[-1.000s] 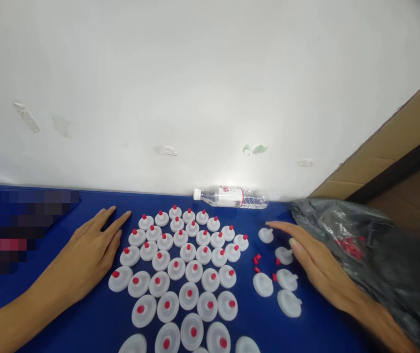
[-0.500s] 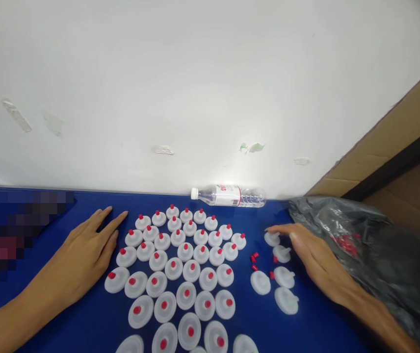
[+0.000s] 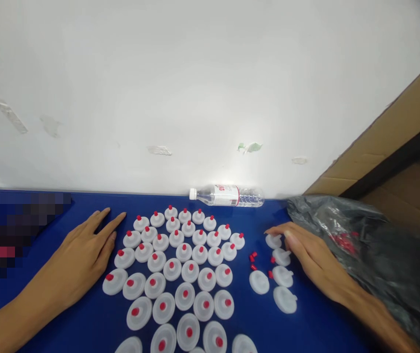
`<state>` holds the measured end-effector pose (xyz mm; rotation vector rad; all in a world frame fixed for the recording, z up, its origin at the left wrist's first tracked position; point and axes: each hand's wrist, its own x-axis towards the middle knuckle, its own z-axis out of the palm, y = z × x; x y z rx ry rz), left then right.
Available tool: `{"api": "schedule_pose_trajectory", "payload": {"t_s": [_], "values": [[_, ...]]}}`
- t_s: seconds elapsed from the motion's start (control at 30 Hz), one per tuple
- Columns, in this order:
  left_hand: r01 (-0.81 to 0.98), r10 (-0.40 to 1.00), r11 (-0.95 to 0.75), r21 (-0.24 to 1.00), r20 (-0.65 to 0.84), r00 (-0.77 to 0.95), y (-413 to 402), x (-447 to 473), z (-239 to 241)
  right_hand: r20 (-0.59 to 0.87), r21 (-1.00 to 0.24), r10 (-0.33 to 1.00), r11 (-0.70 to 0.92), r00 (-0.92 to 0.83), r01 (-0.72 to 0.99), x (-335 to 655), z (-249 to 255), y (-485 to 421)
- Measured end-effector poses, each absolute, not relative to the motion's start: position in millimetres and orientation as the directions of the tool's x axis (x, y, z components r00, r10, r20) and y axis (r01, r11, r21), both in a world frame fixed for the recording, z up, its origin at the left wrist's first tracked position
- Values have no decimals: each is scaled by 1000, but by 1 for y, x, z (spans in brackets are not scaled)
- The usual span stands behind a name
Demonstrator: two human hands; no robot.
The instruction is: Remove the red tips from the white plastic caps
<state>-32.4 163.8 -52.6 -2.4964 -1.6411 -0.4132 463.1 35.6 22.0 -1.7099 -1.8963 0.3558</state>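
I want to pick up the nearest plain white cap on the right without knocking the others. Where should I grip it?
Probably by the rim of the nearest white cap, pinching from above with the right hand: it lies flat on the blue table, its near and right edges free, while another cap crowds its far side.

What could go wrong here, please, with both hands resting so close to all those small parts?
The right hand touches the uncapped white lids; a sweep might scatter the loose red caps beside them. The left hand lies against the capped lids and could nudge the rows. The water bottle lies on its side and may roll.
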Motion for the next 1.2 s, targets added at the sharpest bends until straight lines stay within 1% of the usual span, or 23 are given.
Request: {"api": "schedule_pose_trajectory", "payload": {"t_s": [0.23,0.37,0.47,0.6,0.63,0.7,0.77,0.87,0.93,1.0,1.13,1.2], "values": [[914,879,-403,41,296,374,165,-32,-55,263,-522,964,180,-43,834,462,21,35],[916,880,-400,40,296,372,165,-34,-57,344,-493,938,219,-43,842,472,17,32],[915,874,-402,37,312,372,166,-35,-59,371,-403,914,318,-165,858,466,20,28],[910,864,-414,28,327,383,168,-34,-61,253,-238,878,464,-407,853,438,30,32],[909,863,-415,27,329,384,168,-34,-60,224,-221,866,492,-447,842,431,32,35],[909,860,-415,24,335,384,169,-34,-60,239,-231,841,536,-486,812,421,35,43],[910,860,-414,20,335,384,168,-34,-60,339,-267,827,542,-449,797,417,37,49],[910,863,-415,17,325,387,167,-34,-60,491,-318,820,483,-295,816,420,35,51],[910,864,-413,19,325,385,166,-33,-60,543,-355,818,428,-189,831,422,32,48],[911,865,-411,23,326,382,166,-33,-59,570,-395,814,392,-113,831,424,27,43],[912,867,-410,29,323,379,165,-33,-56,574,-459,818,360,-38,812,425,18,35],[910,866,-413,31,322,382,165,-34,-55,575,-455,818,354,-34,817,426,19,34]]}}
